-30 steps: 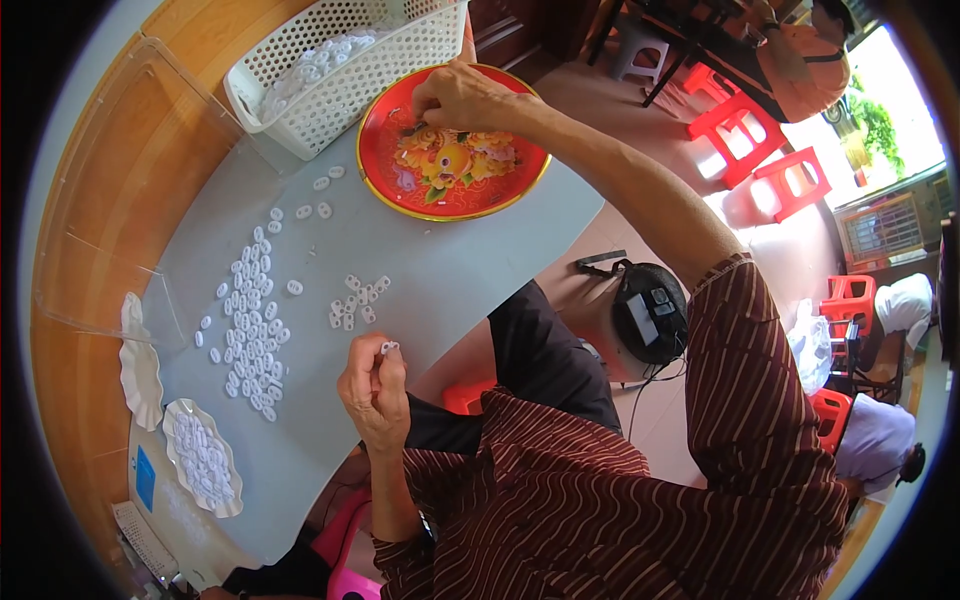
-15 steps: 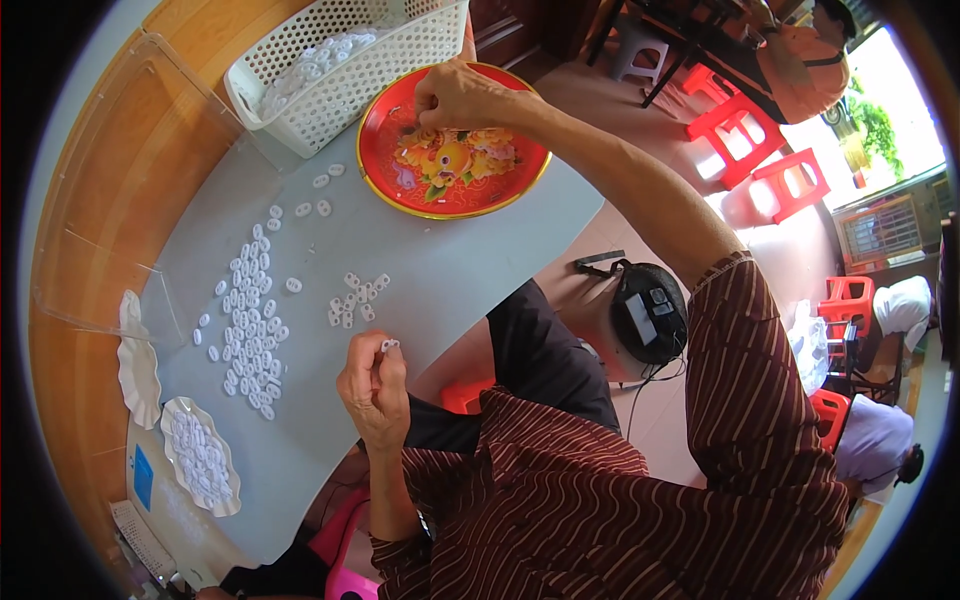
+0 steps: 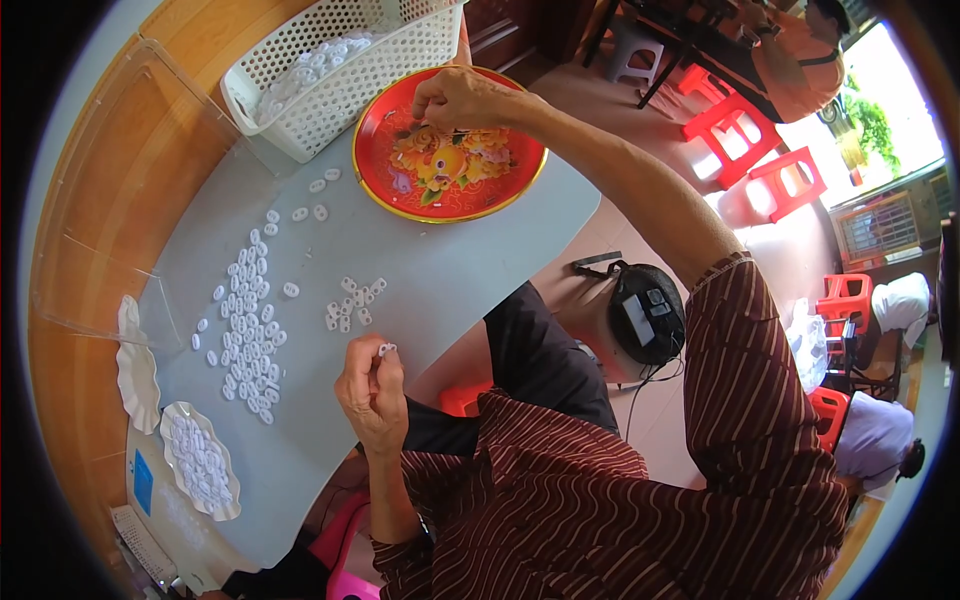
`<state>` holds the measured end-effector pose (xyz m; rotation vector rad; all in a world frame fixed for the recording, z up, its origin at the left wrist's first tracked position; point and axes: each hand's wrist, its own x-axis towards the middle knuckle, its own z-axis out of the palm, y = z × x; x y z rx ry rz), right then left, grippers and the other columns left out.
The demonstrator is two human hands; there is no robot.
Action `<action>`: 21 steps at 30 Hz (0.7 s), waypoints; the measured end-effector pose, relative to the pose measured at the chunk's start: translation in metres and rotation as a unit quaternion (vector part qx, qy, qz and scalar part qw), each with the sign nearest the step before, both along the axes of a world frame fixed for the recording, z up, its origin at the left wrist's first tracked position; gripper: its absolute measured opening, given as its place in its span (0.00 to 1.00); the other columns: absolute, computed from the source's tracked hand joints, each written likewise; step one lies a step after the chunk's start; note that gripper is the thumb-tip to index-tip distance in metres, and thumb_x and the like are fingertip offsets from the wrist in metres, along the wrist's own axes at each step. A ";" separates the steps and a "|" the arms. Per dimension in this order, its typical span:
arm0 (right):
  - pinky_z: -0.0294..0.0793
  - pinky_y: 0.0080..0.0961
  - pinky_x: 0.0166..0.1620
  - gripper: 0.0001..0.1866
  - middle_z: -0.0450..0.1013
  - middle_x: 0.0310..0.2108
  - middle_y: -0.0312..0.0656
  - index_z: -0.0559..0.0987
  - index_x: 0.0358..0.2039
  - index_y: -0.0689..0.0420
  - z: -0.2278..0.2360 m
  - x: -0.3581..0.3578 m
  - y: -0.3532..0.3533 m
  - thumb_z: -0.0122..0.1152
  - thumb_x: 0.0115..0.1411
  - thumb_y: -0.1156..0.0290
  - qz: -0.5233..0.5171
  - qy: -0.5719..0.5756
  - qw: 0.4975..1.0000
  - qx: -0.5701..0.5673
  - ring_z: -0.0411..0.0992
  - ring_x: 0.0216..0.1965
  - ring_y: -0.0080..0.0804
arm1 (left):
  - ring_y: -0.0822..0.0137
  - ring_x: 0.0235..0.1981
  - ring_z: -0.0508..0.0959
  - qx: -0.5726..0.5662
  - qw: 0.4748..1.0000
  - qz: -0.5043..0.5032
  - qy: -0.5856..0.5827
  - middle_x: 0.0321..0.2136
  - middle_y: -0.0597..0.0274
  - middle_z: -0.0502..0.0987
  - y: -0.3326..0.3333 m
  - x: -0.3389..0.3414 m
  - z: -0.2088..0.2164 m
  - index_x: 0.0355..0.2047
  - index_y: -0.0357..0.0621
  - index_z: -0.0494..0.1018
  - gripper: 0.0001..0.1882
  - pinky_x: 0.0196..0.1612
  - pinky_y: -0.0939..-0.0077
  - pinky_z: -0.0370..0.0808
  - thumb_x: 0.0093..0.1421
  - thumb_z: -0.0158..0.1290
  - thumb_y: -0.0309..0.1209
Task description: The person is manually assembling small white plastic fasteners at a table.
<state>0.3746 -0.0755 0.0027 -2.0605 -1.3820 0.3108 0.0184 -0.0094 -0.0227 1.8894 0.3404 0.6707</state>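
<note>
My left hand [image 3: 372, 398] is closed near the table edge, pinching a small white plastic piece [image 3: 388, 349] with two holes between thumb and finger. Over the far left part of a round red tray [image 3: 400, 205] with a gold rim and flower print, my right hand [image 3: 462, 100] has its fingers pressed together. What they hold, if anything, is too small to make out. Beyond my left hand lies a small cluster of white square-ish pieces [image 3: 348, 305]. Farther left spreads a long pile of white oval pieces [image 3: 250, 335].
A white perforated basket [image 3: 310, 140] holding more white pieces stands behind the tray. At the left, a scalloped dish [image 3: 232, 506] is full of white pieces beside another pale dish [image 3: 140, 380]. A black bag [image 3: 650, 335] sits right of my knee; red stools [image 3: 790, 185] and other people are farther off.
My right hand has shifted slightly downward over the tray, its fingers still together. My left hand keeps its pinch on the white piece. The whole view has shifted slightly.
</note>
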 end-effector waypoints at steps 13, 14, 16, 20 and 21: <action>0.75 0.30 0.39 0.10 0.77 0.28 0.47 0.79 0.34 0.62 -0.021 -0.002 0.039 0.55 0.51 0.75 0.002 -0.180 0.978 0.103 0.76 0.29 0.39 | 0.76 0.18 0.62 -0.025 0.999 0.004 0.038 0.25 0.62 0.69 0.000 -0.003 0.001 0.28 0.36 0.66 0.02 0.20 0.81 0.59 0.54 0.47 0.18; 0.74 0.31 0.39 0.09 0.77 0.28 0.48 0.79 0.32 0.63 -0.021 -0.003 0.039 0.55 0.50 0.76 0.000 -0.178 0.980 0.093 0.76 0.30 0.40 | 0.75 0.18 0.62 -0.028 0.999 0.003 0.040 0.25 0.62 0.69 0.000 -0.003 0.001 0.28 0.36 0.66 0.02 0.20 0.81 0.59 0.54 0.47 0.18; 0.74 0.30 0.39 0.08 0.77 0.27 0.47 0.79 0.31 0.63 -0.016 -0.001 0.037 0.55 0.50 0.76 0.007 -0.155 0.985 0.072 0.76 0.29 0.39 | 0.75 0.18 0.63 -0.023 0.999 0.003 0.039 0.25 0.61 0.69 0.001 -0.002 0.001 0.28 0.36 0.66 0.02 0.20 0.81 0.60 0.54 0.47 0.18; 0.74 0.28 0.37 0.07 0.76 0.24 0.45 0.79 0.28 0.63 -0.011 0.002 0.028 0.56 0.50 0.75 -0.004 -0.089 0.993 0.080 0.75 0.25 0.33 | 0.74 0.19 0.63 -0.025 0.999 0.011 0.036 0.25 0.61 0.69 0.001 -0.004 0.000 0.28 0.36 0.66 0.02 0.20 0.80 0.60 0.54 0.47 0.18; 0.74 0.28 0.37 0.07 0.76 0.24 0.45 0.79 0.28 0.63 -0.010 0.003 0.027 0.56 0.50 0.75 -0.004 -0.089 0.993 0.080 0.75 0.25 0.33 | 0.74 0.19 0.63 -0.024 0.999 0.010 0.036 0.25 0.61 0.69 0.001 -0.004 0.001 0.28 0.36 0.66 0.02 0.20 0.80 0.60 0.54 0.47 0.18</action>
